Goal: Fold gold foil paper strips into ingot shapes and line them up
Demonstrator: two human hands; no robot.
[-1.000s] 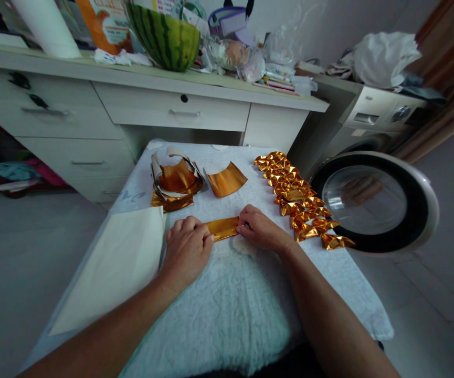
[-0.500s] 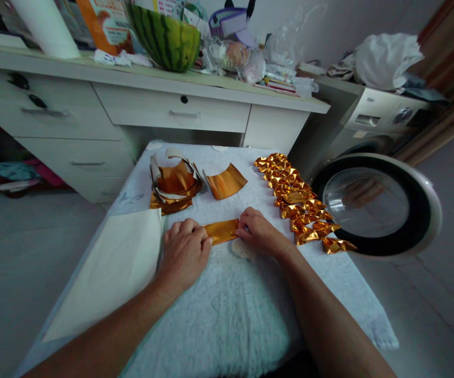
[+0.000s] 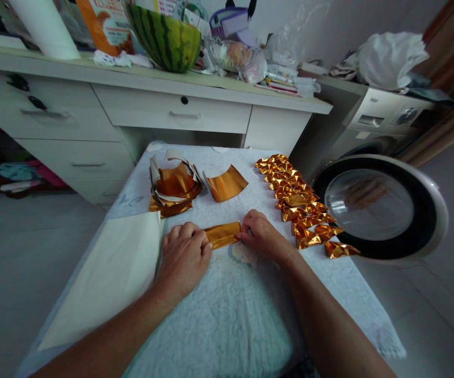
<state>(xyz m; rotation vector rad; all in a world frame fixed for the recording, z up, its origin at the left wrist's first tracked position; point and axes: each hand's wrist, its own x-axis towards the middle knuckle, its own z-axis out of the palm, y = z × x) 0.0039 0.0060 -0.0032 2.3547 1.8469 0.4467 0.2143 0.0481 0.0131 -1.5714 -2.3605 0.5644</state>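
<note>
A folded strip of gold foil paper [image 3: 223,234] lies on the cloth-covered table [image 3: 250,315] between my hands. My left hand [image 3: 185,254] grips its left end, fingers curled and pressed down. The right end is pinched between the thumb and fingers of my right hand [image 3: 260,234]. Beyond them a curved gold sheet [image 3: 227,182] lies beside a stack of gold sheets [image 3: 175,184] with pale backing. Several folded gold foil pieces [image 3: 289,189] form overlapping rows on the right of the table. A pale paper sheet [image 3: 104,273] lies at the left.
Behind the table stands a white desk [image 3: 171,107] with drawers, bearing a watermelon piece [image 3: 167,39], an orange bag [image 3: 106,26] and plastic bags. At the right, a washing machine [image 3: 376,118] has its round door [image 3: 380,207] open beside the table's edge.
The view has shifted slightly. Both hands stay on the foil strip in nearly the same places, and the other gold pieces lie as before.
</note>
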